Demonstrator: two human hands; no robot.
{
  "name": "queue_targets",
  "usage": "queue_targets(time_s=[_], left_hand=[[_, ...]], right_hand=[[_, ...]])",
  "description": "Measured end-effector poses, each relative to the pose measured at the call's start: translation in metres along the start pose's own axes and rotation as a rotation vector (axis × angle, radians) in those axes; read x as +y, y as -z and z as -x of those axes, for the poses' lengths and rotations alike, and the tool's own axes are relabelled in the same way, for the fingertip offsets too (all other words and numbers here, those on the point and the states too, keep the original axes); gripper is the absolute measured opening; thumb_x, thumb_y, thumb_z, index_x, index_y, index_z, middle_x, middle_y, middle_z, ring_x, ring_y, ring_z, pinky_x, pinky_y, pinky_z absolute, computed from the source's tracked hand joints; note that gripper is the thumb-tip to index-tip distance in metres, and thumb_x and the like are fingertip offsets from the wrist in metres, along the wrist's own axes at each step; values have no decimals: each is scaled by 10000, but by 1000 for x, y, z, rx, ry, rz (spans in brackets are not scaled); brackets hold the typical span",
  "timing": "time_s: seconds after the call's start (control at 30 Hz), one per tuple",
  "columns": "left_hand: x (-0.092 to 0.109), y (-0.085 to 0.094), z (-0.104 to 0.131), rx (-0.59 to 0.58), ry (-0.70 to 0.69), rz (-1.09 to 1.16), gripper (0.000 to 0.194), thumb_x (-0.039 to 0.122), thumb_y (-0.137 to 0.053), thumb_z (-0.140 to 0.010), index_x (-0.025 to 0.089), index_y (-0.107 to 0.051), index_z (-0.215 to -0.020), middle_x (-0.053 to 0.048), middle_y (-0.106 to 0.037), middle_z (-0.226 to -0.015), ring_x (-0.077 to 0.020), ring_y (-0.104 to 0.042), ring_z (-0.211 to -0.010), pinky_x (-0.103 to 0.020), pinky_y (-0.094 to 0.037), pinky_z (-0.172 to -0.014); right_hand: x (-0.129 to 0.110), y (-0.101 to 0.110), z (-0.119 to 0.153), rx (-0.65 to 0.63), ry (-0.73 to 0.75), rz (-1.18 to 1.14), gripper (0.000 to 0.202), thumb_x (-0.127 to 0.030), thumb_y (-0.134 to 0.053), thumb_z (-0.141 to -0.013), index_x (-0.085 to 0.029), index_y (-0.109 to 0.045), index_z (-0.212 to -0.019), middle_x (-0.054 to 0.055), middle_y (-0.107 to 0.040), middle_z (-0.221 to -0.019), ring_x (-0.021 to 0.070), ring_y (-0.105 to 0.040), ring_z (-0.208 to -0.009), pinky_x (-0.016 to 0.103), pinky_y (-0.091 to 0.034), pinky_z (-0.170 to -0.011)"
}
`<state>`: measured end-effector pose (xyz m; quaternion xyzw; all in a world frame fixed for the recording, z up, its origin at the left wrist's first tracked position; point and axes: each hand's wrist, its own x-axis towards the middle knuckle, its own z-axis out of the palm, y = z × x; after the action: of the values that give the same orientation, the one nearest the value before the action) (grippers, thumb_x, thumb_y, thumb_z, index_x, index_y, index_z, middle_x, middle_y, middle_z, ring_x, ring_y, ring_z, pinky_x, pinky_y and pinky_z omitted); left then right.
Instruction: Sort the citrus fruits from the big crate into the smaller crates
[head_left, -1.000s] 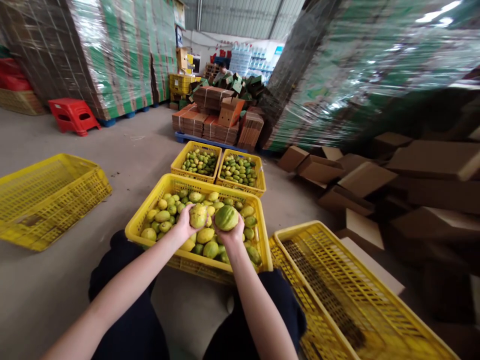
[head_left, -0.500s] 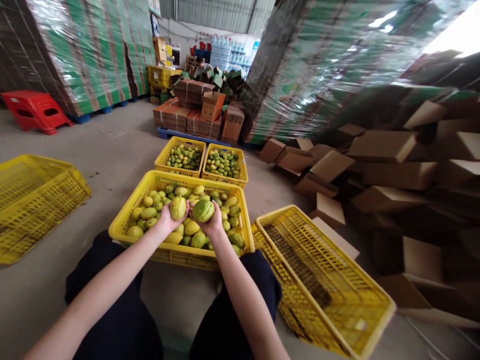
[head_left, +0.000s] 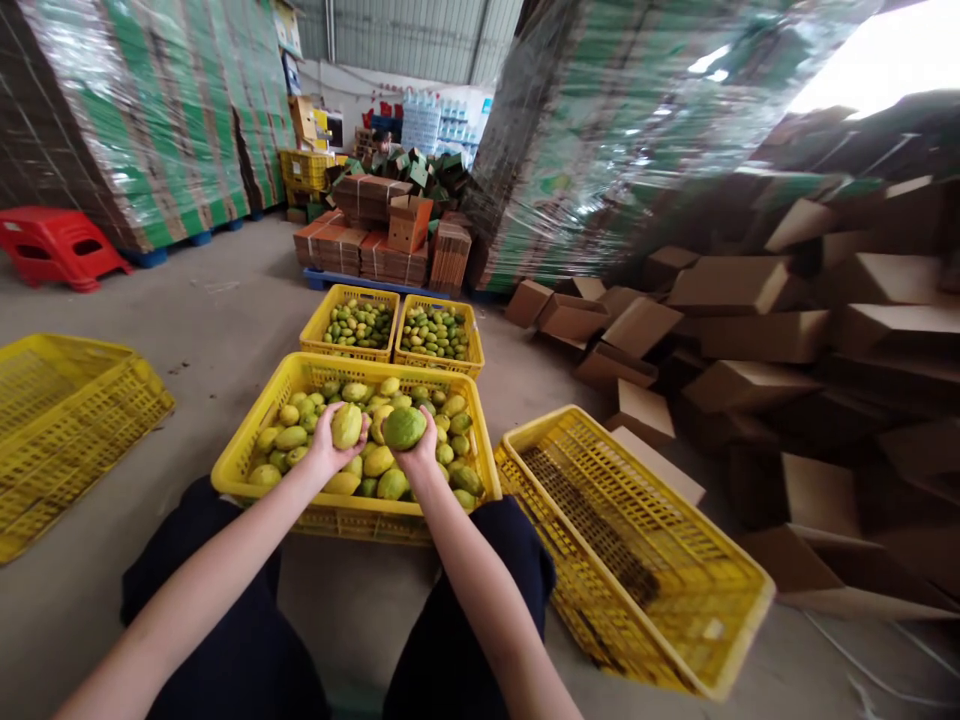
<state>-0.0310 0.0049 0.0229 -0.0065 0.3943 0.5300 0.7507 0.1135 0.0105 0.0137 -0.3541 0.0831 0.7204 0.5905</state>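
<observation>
A large yellow crate [head_left: 352,507] stands in front of my knees, holding many green and yellow fruits. Over its middle, my left hand [head_left: 335,447] is wrapped round a yellow fruit [head_left: 346,426]. Beside it my right hand [head_left: 422,448] grips a rounder green fruit [head_left: 405,428]. The two hands are slightly apart, with both fruits facing up towards me. Fingertips on the far side of each fruit are partly hidden.
Two smaller fruit crates [head_left: 349,350] stand behind the large one. A tilted yellow crate [head_left: 637,540] lies right, another crate [head_left: 75,440] left. Cardboard boxes [head_left: 750,340] pile at right; a red stool [head_left: 60,247] and bundled cartons [head_left: 360,255] are farther back.
My hands have moved slightly apart, each still round its fruit. The green fruit has turned a little in my right hand. The whole view has shifted a little.
</observation>
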Motion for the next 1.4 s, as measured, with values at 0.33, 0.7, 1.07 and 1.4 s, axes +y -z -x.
queue_targets(time_s=[0.33, 0.7, 1.07, 1.4], left_hand=[[-10, 3, -4, 80, -55, -2, 181, 237, -518, -904, 151, -658, -980, -25, -674, -676, -153, -619, -482, -251, -525, -423], [-10, -9, -1, 81, 70, 102, 241, 273, -399, -990, 190, -616, -1053, -76, -705, -804, -239, -718, -715, -383, -623, -641], [-5, -5, -3, -30, 133, 106, 202, 326, -486, -939, 171, -578, -846, -37, -620, -646, -161, -634, -519, -281, -576, -504], [0, -4, -6, 84, 67, 111, 174, 286, -506, -929, 169, -633, -943, -48, -655, -703, -214, -699, -680, -323, -604, -609]], right_hand=[[0, -1, 8, -51, -66, 47, 255, -436, -498, -900, -206, -585, -831, 21, -656, -678, 204, -636, -676, 452, -611, -694], [1, 4, 3, 13, -14, 47, 202, -390, -502, -869, -232, -576, -769, -1, -642, -631, 197, -628, -617, 401, -597, -666], [3, 7, -5, 55, -29, 113, 334, -379, -330, -924, -221, -619, -865, 40, -686, -719, 223, -676, -675, 448, -605, -725], [-5, 3, 5, 29, -30, 116, 147, -366, -553, -838, -225, -584, -864, 11, -669, -701, 221, -676, -690, 441, -620, -715]])
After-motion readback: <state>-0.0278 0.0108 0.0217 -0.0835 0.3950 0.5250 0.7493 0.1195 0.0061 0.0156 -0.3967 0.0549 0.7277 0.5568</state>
